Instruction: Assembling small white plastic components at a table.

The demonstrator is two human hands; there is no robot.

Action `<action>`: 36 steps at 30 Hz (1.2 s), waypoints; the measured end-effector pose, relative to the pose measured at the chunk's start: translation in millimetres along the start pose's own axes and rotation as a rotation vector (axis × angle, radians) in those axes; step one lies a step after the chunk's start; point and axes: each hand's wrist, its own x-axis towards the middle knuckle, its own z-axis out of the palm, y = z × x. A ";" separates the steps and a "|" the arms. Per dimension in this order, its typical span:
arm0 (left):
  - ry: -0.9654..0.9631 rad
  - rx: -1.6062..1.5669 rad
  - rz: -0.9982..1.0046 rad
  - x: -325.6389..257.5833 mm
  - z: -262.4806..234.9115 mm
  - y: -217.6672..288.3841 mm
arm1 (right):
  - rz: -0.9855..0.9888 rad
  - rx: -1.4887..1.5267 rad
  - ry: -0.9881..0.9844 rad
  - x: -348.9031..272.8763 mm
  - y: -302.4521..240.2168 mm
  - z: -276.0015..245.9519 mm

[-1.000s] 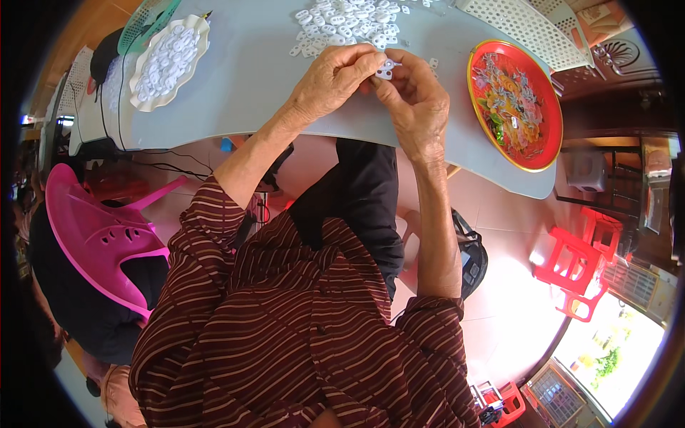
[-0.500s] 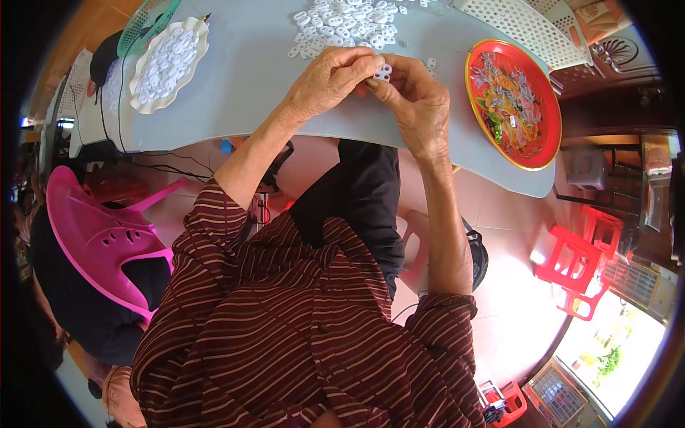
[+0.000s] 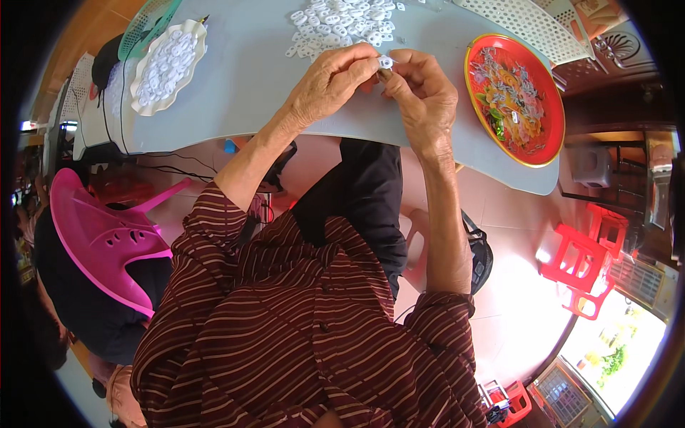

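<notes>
Over the front part of the table, my two hands meet at fingertip level. A small white plastic piece with a hole (image 3: 385, 63) shows between them. My left hand (image 3: 332, 82) pinches it from the left with thumb and forefinger. Close against the piece's right side, my right hand (image 3: 426, 96) has its thumb and forefinger bent together, the thumb tip just below the piece. Whatever lies between those right fingertips is too small to make out. Beyond my hands spreads a heap of similar white pieces (image 3: 341, 25).
To the right, a red round tray with a gold rim (image 3: 559, 118) holds many small metal bits and one white piece. A scalloped white dish (image 3: 146, 108) full of white pieces sits left, beside a green basket (image 3: 135, 36). White perforated baskets (image 3: 524, 25) stand far right.
My right hand has shifted slightly right and its fingers have drawn a little away from the left. Several holes showed in the white plastic between them before; now one small piece is visible.
</notes>
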 end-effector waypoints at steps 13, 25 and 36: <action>0.009 -0.016 -0.077 2.8 -3.3 -2.4 | -0.046 -0.110 -0.083 0.7 8.1 2.6; 0.021 0.059 0.120 3.7 1.4 -10.6 | -0.107 -0.270 -0.024 -2.0 3.6 7.0; 0.003 0.166 0.311 5.7 -0.7 -15.8 | -0.161 -0.341 -0.019 -2.8 4.1 6.6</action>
